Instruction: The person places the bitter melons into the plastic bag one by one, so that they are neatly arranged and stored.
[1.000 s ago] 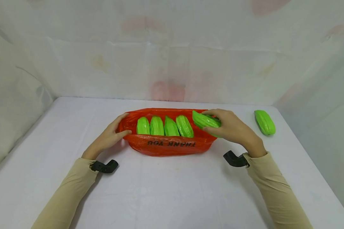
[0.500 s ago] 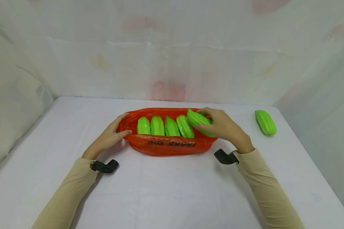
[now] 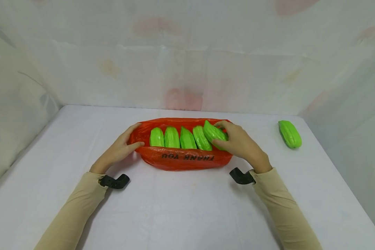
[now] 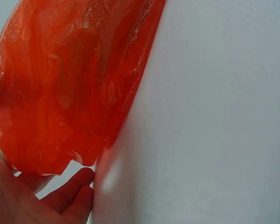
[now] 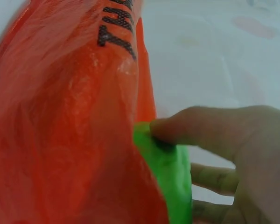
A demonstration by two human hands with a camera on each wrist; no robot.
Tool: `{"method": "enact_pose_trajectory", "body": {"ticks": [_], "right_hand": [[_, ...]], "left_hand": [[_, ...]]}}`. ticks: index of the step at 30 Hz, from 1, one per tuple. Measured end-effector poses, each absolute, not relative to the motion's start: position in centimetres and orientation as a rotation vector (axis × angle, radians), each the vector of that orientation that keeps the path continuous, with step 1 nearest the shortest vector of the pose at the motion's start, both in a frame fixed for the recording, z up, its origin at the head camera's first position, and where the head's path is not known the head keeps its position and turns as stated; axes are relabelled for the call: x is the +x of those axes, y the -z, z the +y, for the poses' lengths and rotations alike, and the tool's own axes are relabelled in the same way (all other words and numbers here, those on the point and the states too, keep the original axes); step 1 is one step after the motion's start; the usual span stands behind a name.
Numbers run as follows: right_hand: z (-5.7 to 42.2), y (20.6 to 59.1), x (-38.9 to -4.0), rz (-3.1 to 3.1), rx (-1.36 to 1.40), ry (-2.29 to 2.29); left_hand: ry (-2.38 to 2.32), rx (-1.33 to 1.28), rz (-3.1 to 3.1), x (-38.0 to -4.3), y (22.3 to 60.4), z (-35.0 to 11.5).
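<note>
A red plastic bag (image 3: 182, 159) printed THANK YOU lies on its side on the table, its mouth spread wide. Inside it, several green ridged bitter melons (image 3: 172, 138) lie side by side. My left hand (image 3: 117, 151) holds the bag's left end, thumb at the front rim and fingers at the back; in the left wrist view its curled fingers (image 4: 77, 193) show beneath the red plastic. With thumb and fingers, my right hand (image 3: 240, 142) grips another bitter melon (image 3: 213, 132), tilted in the bag's right end. The right wrist view shows the thumb pressing that melon's end (image 5: 170, 177).
One more bitter melon (image 3: 290, 134) lies alone near the table's right edge. White cloth (image 3: 187, 208) covers the table, and a pale patterned sheet (image 3: 237, 69) hangs behind it. Black wrist mounts (image 3: 115, 181) stick out from both sleeves.
My right hand has moved left and lowered the bitter melon into the bag's right end, beside the others. The left hand has stayed on the bag.
</note>
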State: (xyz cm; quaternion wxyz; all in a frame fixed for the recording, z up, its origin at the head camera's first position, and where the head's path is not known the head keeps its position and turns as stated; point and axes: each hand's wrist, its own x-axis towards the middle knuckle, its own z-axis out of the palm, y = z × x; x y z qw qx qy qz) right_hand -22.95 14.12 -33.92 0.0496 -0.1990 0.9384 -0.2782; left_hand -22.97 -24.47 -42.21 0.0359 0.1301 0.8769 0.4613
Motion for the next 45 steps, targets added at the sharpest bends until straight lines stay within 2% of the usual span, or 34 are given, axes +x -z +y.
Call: {"method": "enact_pose_trajectory", "body": {"ticks": [11, 26, 45], "right_hand": [[13.2, 34.3, -22.2, 2.943, -0.482, 0.682], [12.6, 35.7, -22.8, 3.034, -0.46, 0.741], [12.9, 35.7, -22.6, 3.069, -0.442, 0.609]], "left_hand": [[-1.408, 0.389, 2.69, -23.0, 42.1, -24.4], [-1.418, 0.404, 2.692, -22.9, 42.1, -24.4], [-1.432, 0.412, 2.699, -22.7, 42.1, -24.2]]}}
